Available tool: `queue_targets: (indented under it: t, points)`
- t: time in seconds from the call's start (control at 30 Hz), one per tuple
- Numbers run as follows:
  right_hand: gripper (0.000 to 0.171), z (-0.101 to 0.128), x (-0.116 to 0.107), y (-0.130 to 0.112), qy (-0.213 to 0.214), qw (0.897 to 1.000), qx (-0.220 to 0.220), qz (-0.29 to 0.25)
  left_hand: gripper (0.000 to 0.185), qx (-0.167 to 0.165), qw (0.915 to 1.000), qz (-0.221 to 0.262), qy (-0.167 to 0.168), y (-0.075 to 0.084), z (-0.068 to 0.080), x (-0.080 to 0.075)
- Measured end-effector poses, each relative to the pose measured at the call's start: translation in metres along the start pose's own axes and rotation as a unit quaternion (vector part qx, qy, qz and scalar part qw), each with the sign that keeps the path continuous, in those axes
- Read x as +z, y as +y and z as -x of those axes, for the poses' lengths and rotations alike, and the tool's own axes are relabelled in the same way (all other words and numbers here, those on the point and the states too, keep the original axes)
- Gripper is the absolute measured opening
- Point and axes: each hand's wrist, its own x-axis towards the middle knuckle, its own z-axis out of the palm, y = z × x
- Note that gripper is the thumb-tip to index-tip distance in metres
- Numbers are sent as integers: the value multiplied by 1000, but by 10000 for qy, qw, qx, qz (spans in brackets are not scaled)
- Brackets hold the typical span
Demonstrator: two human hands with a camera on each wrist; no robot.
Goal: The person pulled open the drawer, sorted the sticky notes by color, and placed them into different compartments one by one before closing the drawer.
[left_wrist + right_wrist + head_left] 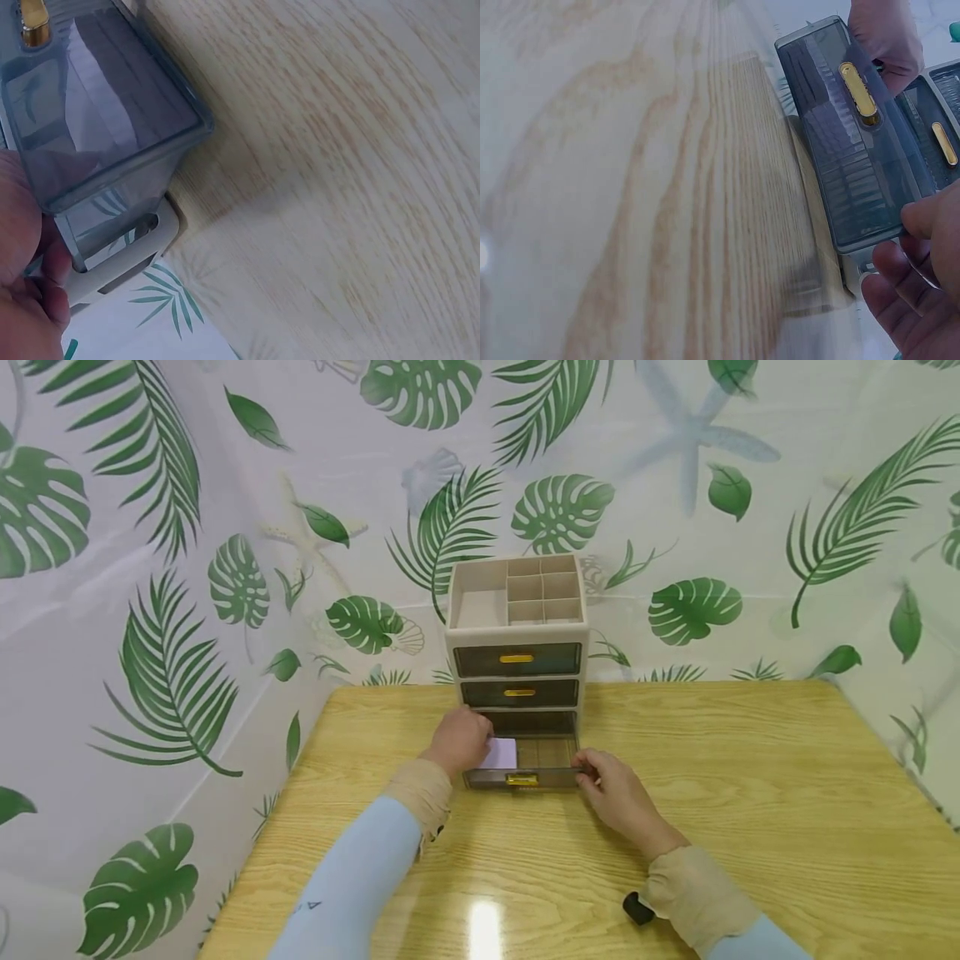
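Bottom drawer (pixel 521 768) of organiser (pixel 517 635) pulled out on table (pixel 750 793), both hands at it.

L hand (pixel 459 741) at drawer's left side, over white card (pixel 501 753) lying in left part of drawer; whether fingers pinch card or only rest on it: cannot tell. R hand (pixel 618 793) at drawer's right front corner, fingers (pixel 922 217) curled on its edge, gripping. Drawer smoky, see-through, gold handle (pixel 521 779) mid-front; front faces person, back end just inside organiser. Two upper drawers closed, gold handles alike. Open tray on top of organiser w/ small compartments. Organiser at far edge of table, against leaf-print wall (pixel 150 568). Small black object (pixel 637 908) on table beside R wrist. Light-blue sleeves, beige cuffs on both arms.
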Motion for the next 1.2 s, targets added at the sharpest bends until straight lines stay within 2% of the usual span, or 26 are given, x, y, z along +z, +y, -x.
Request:
queue_targets:
  t: [0.1,0.2,0.3,0.37,0.47,0.6,0.7,0.83,0.9,1.03,1.1,1.2]
  points:
    - [13,0,0,-1,1,10000,-5,-13,15,-156,9997,-96,-171,1,1,0]
    - [15,0,0,-2,-18,10000,-1,-18,21,-294,9994,34,-188,0,3,0]
    - [28,1,1,-2,-59,10000,63,-22,24,-257,9988,374,179,-5,9,5]
    - [37,3,2,-1,-61,9999,112,-83,25,-304,9953,812,428,-9,17,5]
    - [44,5,2,2,-61,9996,194,-201,26,-539,9842,1547,671,-16,31,4]
    - [33,8,-2,11,-153,9993,290,-159,32,-903,9650,2374,661,-24,50,3]
    - [22,11,-6,17,-217,9994,249,66,39,-1012,9490,2938,536,-30,64,6]
    - [12,16,-11,24,-325,9988,190,310,51,-1029,9287,3560,132,-33,82,11]
    - [9,18,-14,26,-405,9982,180,398,55,-1007,9231,3712,-66,-32,89,12]
    - [8,20,-18,30,-504,9969,139,588,55,-898,9276,3617,-266,-29,98,12]
    - [10,20,-19,31,-496,9970,61,596,52,-860,9336,3466,-295,-27,98,13]
    - [14,19,-17,30,-471,9971,-30,605,47,-888,9368,3367,-339,-25,98,17]
